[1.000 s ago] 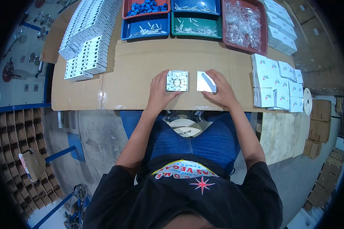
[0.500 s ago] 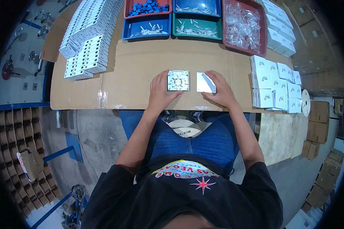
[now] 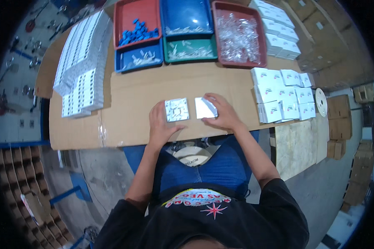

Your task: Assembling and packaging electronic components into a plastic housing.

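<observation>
A square white plastic box base [image 3: 176, 110] lies on the cardboard-covered table, its moulded inside facing up. My left hand [image 3: 158, 126] curls round its left side, fingers along that edge and thumb by the near edge. Just to the right, a flat white square cover [image 3: 204, 108] is gripped by my right hand [image 3: 222, 112], with fingertips at its far edge and thumb at its near edge. A narrow gap separates the two parts. The right hand's shadow falls across the cover.
At the back stand a red tray [image 3: 117, 20] of blue pieces, blue and green trays [image 3: 190, 61] of small white pieces, and a dark red tray [image 3: 259, 41] of clear bags. White boxes are stacked left [image 3: 81, 54] and right [image 3: 268, 95]. The cardboard table edge [image 3: 87, 147] lies nearest me.
The head view has shifted and tilted, so the table sits lower and more of the trays shows. Both hands keep the same places beside the base and cover.
</observation>
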